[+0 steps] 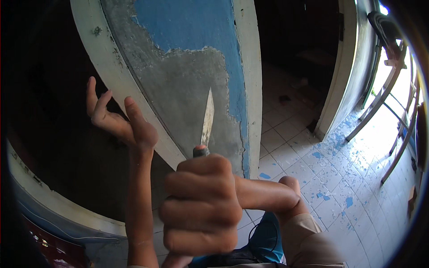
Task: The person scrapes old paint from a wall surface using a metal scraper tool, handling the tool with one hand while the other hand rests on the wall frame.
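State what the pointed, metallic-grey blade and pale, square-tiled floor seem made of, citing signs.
Pointed, metallic-grey blade: probably steel, dull and stained; it looks thin, with dark blotches.
Pale, square-tiled floor: likely glazed ceramic, smooth and glossy, judging by joint lines and bright reflections.

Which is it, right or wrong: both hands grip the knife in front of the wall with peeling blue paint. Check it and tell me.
Wrong: in the head view only the right hand grips the knife, in front of the wall with peeling blue paint; the left hand is raised and empty.
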Demonstrator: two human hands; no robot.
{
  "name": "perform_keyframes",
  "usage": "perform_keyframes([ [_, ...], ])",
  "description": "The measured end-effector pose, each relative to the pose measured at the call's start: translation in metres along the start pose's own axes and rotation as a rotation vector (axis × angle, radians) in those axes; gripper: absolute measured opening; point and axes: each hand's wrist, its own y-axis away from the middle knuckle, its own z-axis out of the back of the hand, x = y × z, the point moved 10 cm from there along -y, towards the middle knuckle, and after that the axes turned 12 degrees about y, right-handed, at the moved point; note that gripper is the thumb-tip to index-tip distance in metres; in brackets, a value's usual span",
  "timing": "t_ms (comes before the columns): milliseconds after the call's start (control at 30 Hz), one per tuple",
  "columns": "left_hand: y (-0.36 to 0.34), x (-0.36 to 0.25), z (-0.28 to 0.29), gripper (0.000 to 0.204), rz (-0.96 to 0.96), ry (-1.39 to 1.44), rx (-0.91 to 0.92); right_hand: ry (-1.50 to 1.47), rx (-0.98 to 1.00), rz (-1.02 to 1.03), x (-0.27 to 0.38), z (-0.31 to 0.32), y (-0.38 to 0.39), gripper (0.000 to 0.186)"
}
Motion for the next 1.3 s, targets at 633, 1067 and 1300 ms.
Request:
perform_keyframes([
  [633,-0.001,-0.002,0.001,0.032,0.007,-0.044,0.018,0.052,-0.020,-0.012,-0.023,-0.005,0.000,0.068],
  [1067,0.000,-0.002,0.000,0.032,0.004,-0.042,-0.007,-0.015,-0.136,-0.021,-0.007,-0.007,-0.001,0.056],
  [1300,-0.002,-0.006,-0.003,0.032,0.014,-0.104,0.006,0.141,0.162,-0.015,-0.047,-0.029,0.002,0.061],
])
